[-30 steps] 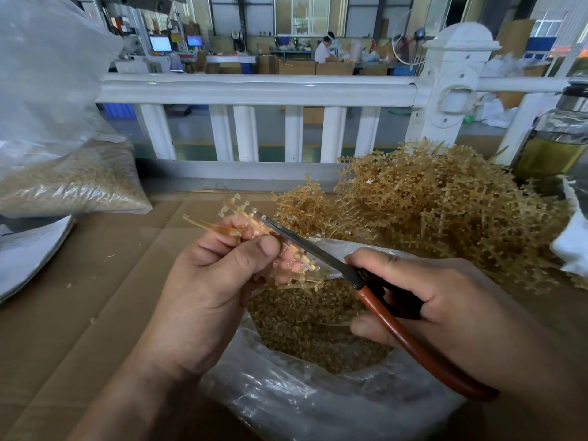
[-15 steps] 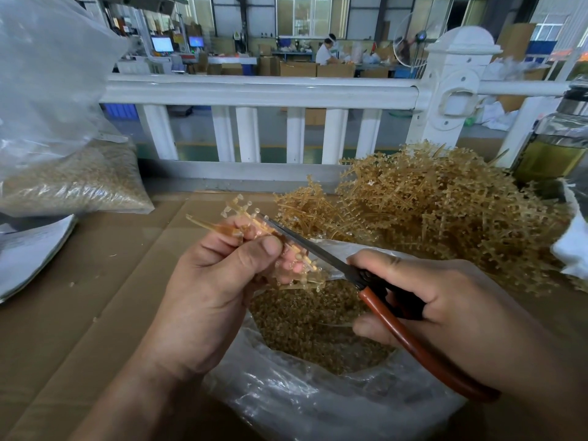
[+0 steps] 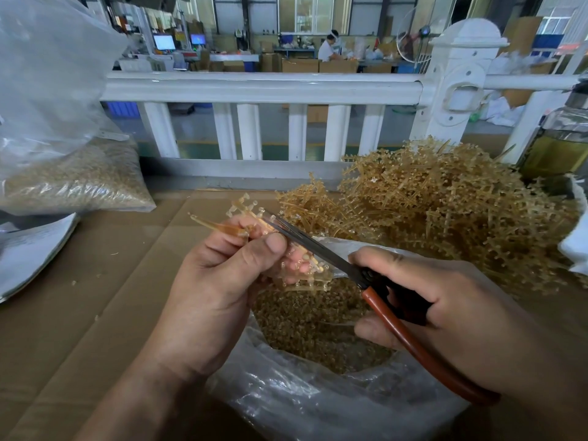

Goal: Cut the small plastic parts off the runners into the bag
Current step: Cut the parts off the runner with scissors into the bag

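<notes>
Writing on the two lit screens (image 3: 164,43) behind the white railing (image 3: 254,87) is too small to read. Nearer, a clear plastic bag (image 3: 318,405) stands open on the cardboard (image 3: 95,313), part filled with small tan cut parts (image 3: 318,332). The left hand (image 3: 219,281) pinches a translucent runner (image 3: 245,206) between thumb and fingers, just above the bag's mouth. The right hand (image 3: 451,313) is clenched round the red handles of the scissors (image 3: 318,251), whose blades lie against the runner. A heap of uncut runners (image 3: 445,211) rises behind the bag. At left, a second clear bag (image 3: 79,183) holds more tan parts. At right, a glass bottle (image 3: 560,151) holds yellowish liquid.
</notes>
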